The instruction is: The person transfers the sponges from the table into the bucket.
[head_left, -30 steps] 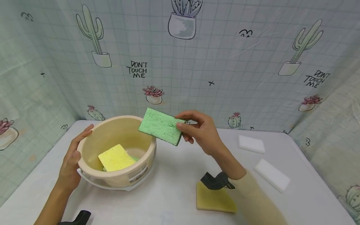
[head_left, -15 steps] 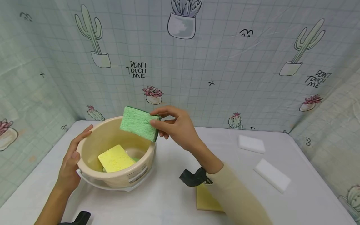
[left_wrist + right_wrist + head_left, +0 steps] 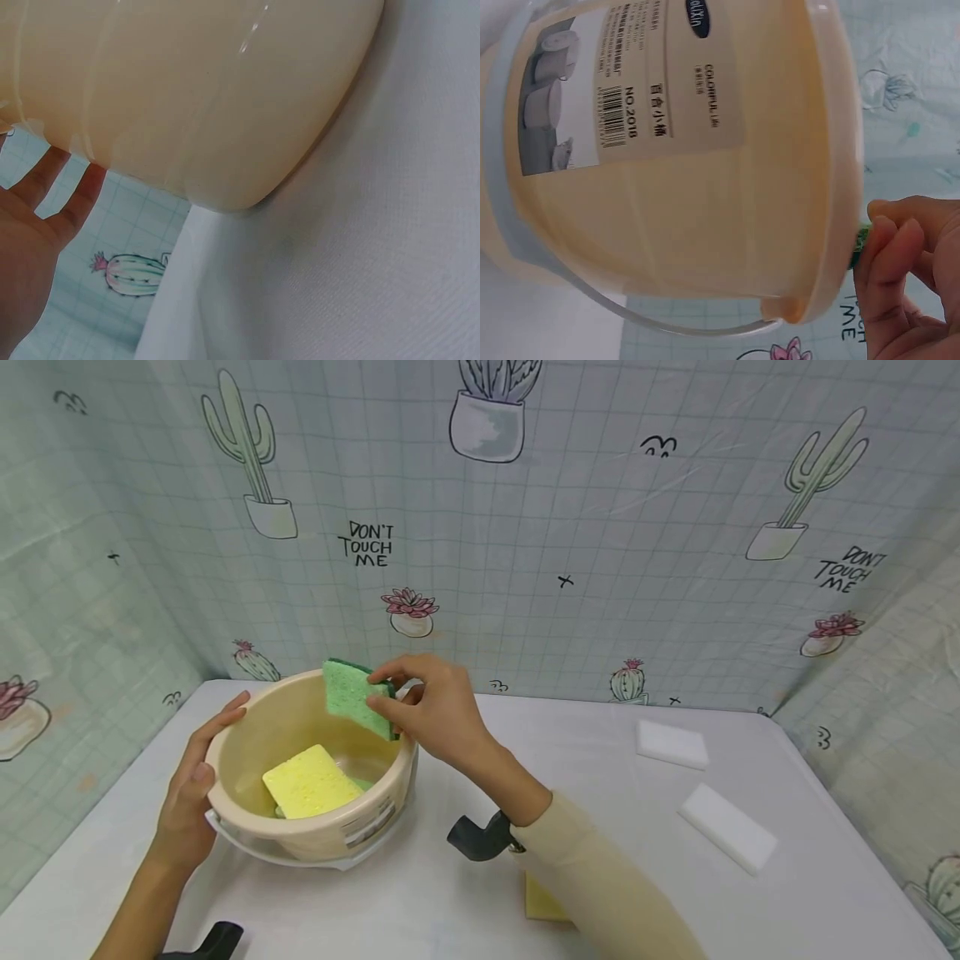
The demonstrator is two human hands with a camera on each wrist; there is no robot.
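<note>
My right hand point(image 3: 438, 706) pinches a light green scouring sponge point(image 3: 351, 693) with a dark green backing. It hangs at the right side of the cream bucket's point(image 3: 225, 793) mouth, slanting down. In the right wrist view, only a bit of the sponge point(image 3: 860, 246) shows beside the rim, near my right hand point(image 3: 904, 277). With extended fingers, my left hand point(image 3: 187, 793) rests against the bucket's left side; in the left wrist view, fingers point(image 3: 79, 206) touch the outer wall. Inside the bucket lie a yellow sponge point(image 3: 311, 782) and a partly hidden green piece point(image 3: 360, 783).
Two white sponge blocks point(image 3: 671, 744) point(image 3: 727, 828) lie on the table's point(image 3: 420, 910) right half. Another yellow sponge point(image 3: 543, 900) is partly covered by my right sleeve. The bucket's pale handle point(image 3: 277, 857) hangs down in front. A cactus-print cloth point(image 3: 525, 527) hangs behind.
My right hand has carried the green sponge leftward, from right of the bucket to its mouth, and lower. The left hand and bucket stay put.
</note>
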